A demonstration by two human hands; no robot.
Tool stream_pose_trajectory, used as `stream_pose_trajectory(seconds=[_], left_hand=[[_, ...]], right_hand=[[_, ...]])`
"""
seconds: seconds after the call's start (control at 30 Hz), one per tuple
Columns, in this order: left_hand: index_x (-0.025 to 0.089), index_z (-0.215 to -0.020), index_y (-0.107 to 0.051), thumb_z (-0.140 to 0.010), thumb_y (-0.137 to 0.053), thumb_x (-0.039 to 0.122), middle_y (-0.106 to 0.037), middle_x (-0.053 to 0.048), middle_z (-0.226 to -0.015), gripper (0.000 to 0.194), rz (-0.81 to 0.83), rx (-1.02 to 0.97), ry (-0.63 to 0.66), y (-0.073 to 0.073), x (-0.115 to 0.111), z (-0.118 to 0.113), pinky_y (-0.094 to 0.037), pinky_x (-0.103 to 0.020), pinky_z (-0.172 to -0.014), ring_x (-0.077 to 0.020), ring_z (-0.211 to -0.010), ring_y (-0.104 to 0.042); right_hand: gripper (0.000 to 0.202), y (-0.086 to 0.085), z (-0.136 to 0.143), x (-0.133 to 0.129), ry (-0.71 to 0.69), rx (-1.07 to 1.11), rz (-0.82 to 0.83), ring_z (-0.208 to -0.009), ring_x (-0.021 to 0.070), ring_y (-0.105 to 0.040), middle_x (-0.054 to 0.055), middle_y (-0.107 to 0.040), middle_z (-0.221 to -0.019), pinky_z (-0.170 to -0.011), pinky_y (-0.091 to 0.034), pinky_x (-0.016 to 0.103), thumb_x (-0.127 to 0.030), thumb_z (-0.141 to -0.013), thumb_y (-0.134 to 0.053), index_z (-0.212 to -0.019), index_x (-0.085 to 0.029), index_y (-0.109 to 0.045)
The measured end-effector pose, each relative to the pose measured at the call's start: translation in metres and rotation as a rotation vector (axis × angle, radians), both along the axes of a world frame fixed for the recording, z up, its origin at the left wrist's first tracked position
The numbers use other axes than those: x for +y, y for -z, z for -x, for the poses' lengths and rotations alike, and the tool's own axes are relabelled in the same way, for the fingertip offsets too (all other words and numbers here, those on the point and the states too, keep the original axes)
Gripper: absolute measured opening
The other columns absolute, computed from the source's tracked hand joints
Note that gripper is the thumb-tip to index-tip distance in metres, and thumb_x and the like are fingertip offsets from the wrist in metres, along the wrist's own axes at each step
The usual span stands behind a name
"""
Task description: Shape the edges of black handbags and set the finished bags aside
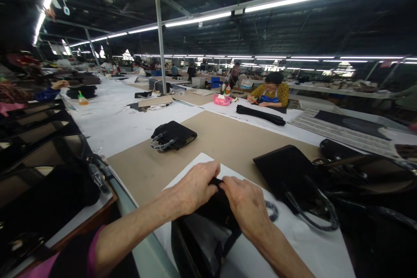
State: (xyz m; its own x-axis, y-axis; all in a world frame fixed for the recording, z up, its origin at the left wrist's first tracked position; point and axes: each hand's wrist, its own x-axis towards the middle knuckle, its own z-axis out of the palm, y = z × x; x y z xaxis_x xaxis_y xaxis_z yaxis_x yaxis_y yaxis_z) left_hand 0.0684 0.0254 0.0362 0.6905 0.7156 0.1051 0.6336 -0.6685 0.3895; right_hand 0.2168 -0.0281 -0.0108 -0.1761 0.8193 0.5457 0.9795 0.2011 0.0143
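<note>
Both my hands pinch the upper edge of a black handbag (195, 243) at the table's near side. My left hand (198, 184) has its thumb and curled fingers closed on the edge. Right beside it, my right hand (244, 200) grips the same edge, fingers bent over it. Part of a plastic-wrapped handle (272, 211) shows past my right hand. Beneath the bag lies white paper (280, 234). My hands and forearms hide some of the bag. Farther forward, a small black handbag (174, 134) with wrapped handles lies on brown board (221, 132).
More black bags (293, 169) are piled at the right, others (48, 182) stand in a row at the left. Across the table a co-worker (272, 91) sits by a pink basket (222, 100) and black strips (260, 115). A glue bottle (82, 99) stands at the far left.
</note>
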Motion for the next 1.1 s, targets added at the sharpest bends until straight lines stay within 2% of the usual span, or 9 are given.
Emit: stream_pose_trajectory(seconds=[0.1, 0.13, 0.2, 0.3, 0.4, 0.53, 0.67, 0.83, 1.1], left_hand=[[0.016, -0.114, -0.040, -0.052, -0.071, 0.037, -0.054, -0.009, -0.106, 0.072, 0.016, 0.053, -0.110, -0.007, -0.009, 0.015, -0.040, -0.032, -0.080, -0.0249, -0.097, -0.048], [0.015, -0.120, -0.036, -0.048, -0.074, 0.038, -0.052, -0.012, -0.111, 0.085, 0.041, 0.074, -0.154, -0.007, -0.011, 0.019, -0.039, -0.035, -0.084, -0.0271, -0.101, -0.047], [0.014, -0.127, -0.029, -0.048, -0.074, 0.037, -0.052, -0.013, -0.112, 0.093, 0.118, 0.111, -0.226, -0.002, -0.012, 0.027, -0.039, -0.036, -0.086, -0.0283, -0.103, -0.048], [0.020, -0.125, -0.033, -0.056, -0.067, 0.027, -0.058, -0.009, -0.104, 0.077, 0.171, 0.128, -0.218, 0.006, -0.007, 0.038, -0.042, -0.033, -0.077, -0.0261, -0.094, -0.055], [0.025, -0.111, -0.047, -0.061, -0.052, 0.012, -0.062, -0.002, -0.088, 0.052, 0.153, 0.073, -0.104, 0.007, 0.002, 0.048, -0.042, -0.026, -0.067, -0.0200, -0.084, -0.057], [0.024, -0.093, -0.058, -0.061, -0.046, 0.008, -0.061, 0.004, -0.079, 0.037, 0.398, -0.027, 0.076, 0.001, 0.014, 0.058, -0.040, -0.019, -0.060, -0.0135, -0.075, -0.056], [0.022, -0.092, -0.060, -0.062, -0.050, 0.010, -0.060, 0.005, -0.077, 0.033, 0.535, -0.090, 0.109, -0.002, 0.018, 0.057, -0.039, -0.018, -0.059, -0.0125, -0.072, -0.053], [0.020, -0.079, -0.059, -0.068, -0.050, 0.016, -0.054, 0.005, -0.065, 0.015, 0.422, -0.102, 0.116, -0.001, 0.006, 0.052, -0.035, -0.018, -0.055, -0.0107, -0.063, -0.048], [0.019, -0.079, -0.057, -0.073, -0.046, 0.017, -0.055, 0.003, -0.064, 0.012, 0.251, -0.044, 0.103, 0.003, -0.003, 0.053, -0.033, -0.019, -0.053, -0.0107, -0.059, -0.047]], right_hand=[[0.025, 0.002, -0.004, 0.001, -0.017, 0.017, -0.024, -0.054, 0.0153, -0.054, 0.000, -0.060, -0.060, -0.055, -0.026, 0.028, -0.024, -0.089, -0.037, -0.073, -0.020, -0.055], [0.026, 0.003, -0.005, 0.001, -0.022, 0.016, -0.042, -0.054, 0.0154, -0.054, 0.001, -0.060, -0.059, -0.055, -0.026, 0.028, -0.024, -0.090, -0.035, -0.074, -0.020, -0.056], [0.029, 0.002, -0.006, 0.001, -0.031, 0.012, -0.068, -0.052, 0.0155, -0.054, 0.001, -0.060, -0.058, -0.054, -0.027, 0.028, -0.026, -0.090, -0.033, -0.074, -0.020, -0.057], [0.030, -0.002, -0.006, -0.002, -0.029, 0.004, -0.068, -0.051, 0.0158, -0.054, 0.001, -0.059, -0.057, -0.054, -0.028, 0.028, -0.027, -0.090, -0.033, -0.072, -0.021, -0.056], [0.029, -0.003, -0.008, -0.007, -0.029, 0.006, -0.035, -0.054, 0.0159, -0.055, 0.001, -0.059, -0.058, -0.054, -0.028, 0.028, -0.027, -0.090, -0.034, -0.071, -0.022, -0.055], [0.027, 0.000, -0.017, -0.013, -0.053, 0.035, -0.008, -0.057, 0.0154, -0.055, 0.000, -0.060, -0.062, -0.055, -0.030, 0.028, -0.028, -0.090, -0.035, -0.076, -0.022, -0.057], [0.022, 0.005, -0.020, -0.015, -0.040, -0.017, -0.010, -0.056, 0.0163, -0.054, 0.000, -0.060, -0.063, -0.055, -0.031, 0.029, -0.027, -0.089, -0.038, -0.081, -0.021, -0.058], [0.028, 0.006, -0.001, -0.014, -0.101, -0.192, -0.087, -0.072, 0.0204, -0.055, 0.009, -0.062, -0.088, -0.066, -0.035, 0.034, -0.011, -0.086, -0.036, -0.108, -0.013, -0.053], [0.018, 0.004, 0.019, -0.005, -0.173, -0.071, -0.079, -0.069, 0.0184, -0.054, 0.005, -0.059, -0.074, -0.063, -0.037, 0.032, -0.027, -0.087, -0.045, -0.093, -0.015, -0.057]])
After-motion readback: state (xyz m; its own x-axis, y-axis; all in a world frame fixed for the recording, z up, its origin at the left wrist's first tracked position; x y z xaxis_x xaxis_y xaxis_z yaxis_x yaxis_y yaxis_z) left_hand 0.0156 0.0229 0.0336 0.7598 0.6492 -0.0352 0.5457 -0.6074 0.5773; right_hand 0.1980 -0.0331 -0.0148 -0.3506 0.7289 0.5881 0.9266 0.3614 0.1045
